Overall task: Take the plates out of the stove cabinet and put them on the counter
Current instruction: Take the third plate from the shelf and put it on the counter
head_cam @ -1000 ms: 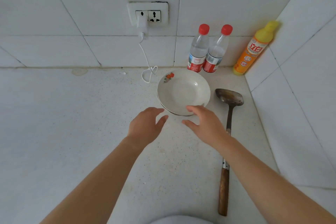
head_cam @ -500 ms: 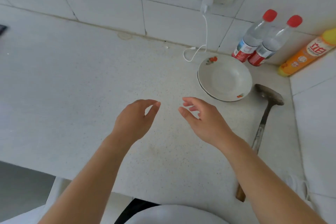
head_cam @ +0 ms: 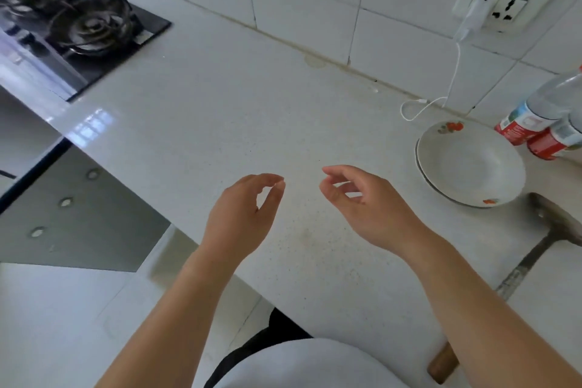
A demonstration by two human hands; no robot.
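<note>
White plates with small red flower prints (head_cam: 469,164) lie stacked on the speckled white counter (head_cam: 220,123) at the right, near the wall. My left hand (head_cam: 242,214) and my right hand (head_cam: 362,201) hover over the counter's middle, left of the plates, both with fingers loosely curled and nothing in them. The black gas stove (head_cam: 72,25) is set into the counter at the far left. An open grey cabinet door (head_cam: 72,214) hangs below the counter's edge at the left; the cabinet's inside is hidden.
Two water bottles with red labels (head_cam: 541,126) stand against the wall behind the plates. A metal ladle with a wooden handle (head_cam: 535,255) lies right of my right arm. A white charger cable (head_cam: 441,94) drops from the wall socket (head_cam: 500,3) onto the counter.
My view has swung left, bringing the stove and the cabinet door into sight. Both hands have drawn back from the plates, which stay where they were on the counter.
</note>
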